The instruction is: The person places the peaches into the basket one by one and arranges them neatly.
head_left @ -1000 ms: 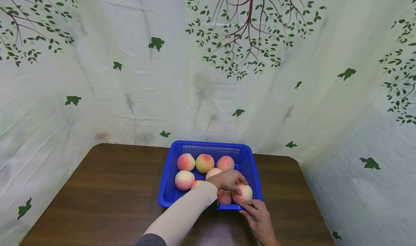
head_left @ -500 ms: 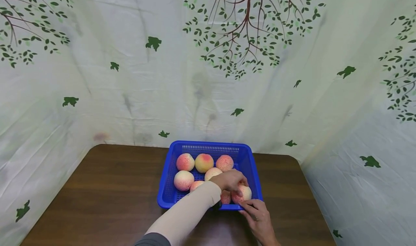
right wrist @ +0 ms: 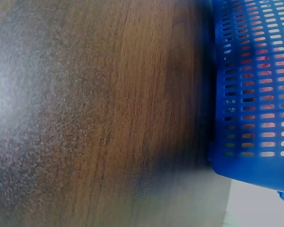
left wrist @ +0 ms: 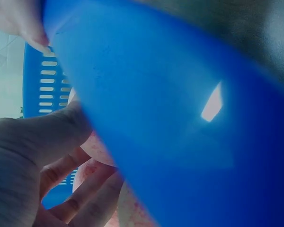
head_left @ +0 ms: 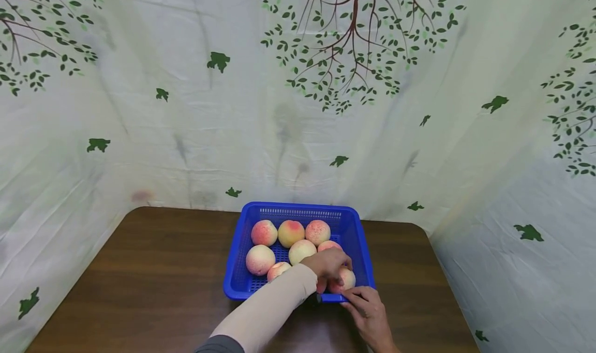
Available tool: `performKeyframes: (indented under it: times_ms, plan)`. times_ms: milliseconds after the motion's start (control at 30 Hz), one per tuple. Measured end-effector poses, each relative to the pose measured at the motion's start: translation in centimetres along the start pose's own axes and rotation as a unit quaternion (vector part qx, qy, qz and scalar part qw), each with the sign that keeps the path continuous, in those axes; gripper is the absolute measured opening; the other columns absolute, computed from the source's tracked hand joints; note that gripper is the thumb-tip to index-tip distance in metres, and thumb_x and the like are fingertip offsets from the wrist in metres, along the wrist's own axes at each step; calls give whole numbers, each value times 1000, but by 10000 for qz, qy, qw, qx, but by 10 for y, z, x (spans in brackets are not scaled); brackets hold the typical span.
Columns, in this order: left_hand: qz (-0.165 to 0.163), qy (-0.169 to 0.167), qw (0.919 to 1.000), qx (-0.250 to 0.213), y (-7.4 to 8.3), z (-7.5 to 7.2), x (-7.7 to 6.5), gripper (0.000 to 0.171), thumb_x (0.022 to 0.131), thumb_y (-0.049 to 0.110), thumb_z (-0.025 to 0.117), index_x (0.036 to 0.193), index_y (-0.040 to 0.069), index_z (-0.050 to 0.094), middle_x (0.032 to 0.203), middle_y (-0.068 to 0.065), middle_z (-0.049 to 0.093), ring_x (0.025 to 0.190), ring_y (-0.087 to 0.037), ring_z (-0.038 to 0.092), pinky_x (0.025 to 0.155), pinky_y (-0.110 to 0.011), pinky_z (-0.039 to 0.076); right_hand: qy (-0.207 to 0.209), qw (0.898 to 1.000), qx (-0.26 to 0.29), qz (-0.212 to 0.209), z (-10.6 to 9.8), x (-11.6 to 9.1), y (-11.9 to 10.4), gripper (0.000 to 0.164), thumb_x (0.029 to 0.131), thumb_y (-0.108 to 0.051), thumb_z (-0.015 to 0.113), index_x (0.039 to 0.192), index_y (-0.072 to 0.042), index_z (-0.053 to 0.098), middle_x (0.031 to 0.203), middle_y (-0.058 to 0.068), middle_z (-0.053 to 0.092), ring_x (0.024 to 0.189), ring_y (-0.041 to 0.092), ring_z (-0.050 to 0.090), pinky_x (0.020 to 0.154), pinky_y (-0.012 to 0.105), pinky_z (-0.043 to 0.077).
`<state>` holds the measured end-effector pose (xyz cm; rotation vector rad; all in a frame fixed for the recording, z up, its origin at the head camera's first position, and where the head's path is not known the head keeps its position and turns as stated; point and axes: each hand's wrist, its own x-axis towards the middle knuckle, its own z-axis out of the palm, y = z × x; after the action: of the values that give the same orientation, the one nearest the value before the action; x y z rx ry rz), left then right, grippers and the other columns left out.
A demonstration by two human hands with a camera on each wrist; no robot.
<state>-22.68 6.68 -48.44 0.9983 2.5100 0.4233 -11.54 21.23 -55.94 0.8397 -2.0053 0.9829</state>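
Reaching into the near right corner of a blue basket [head_left: 358, 241], the left hand [head_left: 328, 265] curls its fingers [left wrist: 80, 201] over a peach [head_left: 345, 279] and grips it, as the head and left wrist views both show. That peach lies against the basket's right wall, just inside the near rim. A pale sleeve [head_left: 270, 304] covers the left forearm, which crosses the near rim of the basket.

The right hand [head_left: 368, 311] rests on the table outside the basket; its fingertips touch the near rim at the right corner, fingers bent. Whether they pinch the rim or only press on it cannot be told. The right wrist view shows only the slotted basket wall [right wrist: 255, 94] and the table top [right wrist: 99, 113] beside it.

Six further peaches lie in the basket: three in a row [head_left: 291, 233] along the far wall, one [head_left: 259, 259] at the left, one [head_left: 301, 251] in the middle, and one [head_left: 278, 270] partly hidden behind the sleeve.

The basket stands on a dark brown wooden table [head_left: 153, 270], right of centre. A pale curtain [head_left: 195, 109] printed with green leaves and brown branches encloses the table at the back and on both sides.
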Motion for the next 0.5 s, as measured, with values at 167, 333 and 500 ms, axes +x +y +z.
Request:
performKeyframes:
  times_ms: [167, 333, 500]
  plan:
    - [50, -22, 9999, 123, -2, 0, -6, 39, 79, 23, 80, 116, 20, 67, 101, 5, 65, 89, -5, 56, 90, -20, 44, -38, 9999, 107, 8, 1, 0, 0, 27, 90, -25, 66, 97, -1, 75, 91, 5, 67, 83, 22, 59, 81, 30, 40]
    - [611, -14, 9942, 882, -3, -1, -10, 40, 82, 21, 76, 120, 21, 67, 108, 6, 65, 97, -5, 57, 91, -17, 43, 0, 10000, 64, -32, 2, -1, 0, 29, 91, -27, 64, 96, 0, 75, 90, 5, 67, 82, 21, 59, 80, 30, 40]
    - [1180, 13, 9821, 1467, -1, -4, -9, 36, 83, 19, 75, 118, 21, 70, 107, 6, 66, 96, -4, 57, 86, -14, 44, 9, 10000, -4, -8, 1, 1, -1, 30, 92, -29, 63, 94, -1, 75, 90, 3, 67, 82, 20, 59, 79, 29, 40]
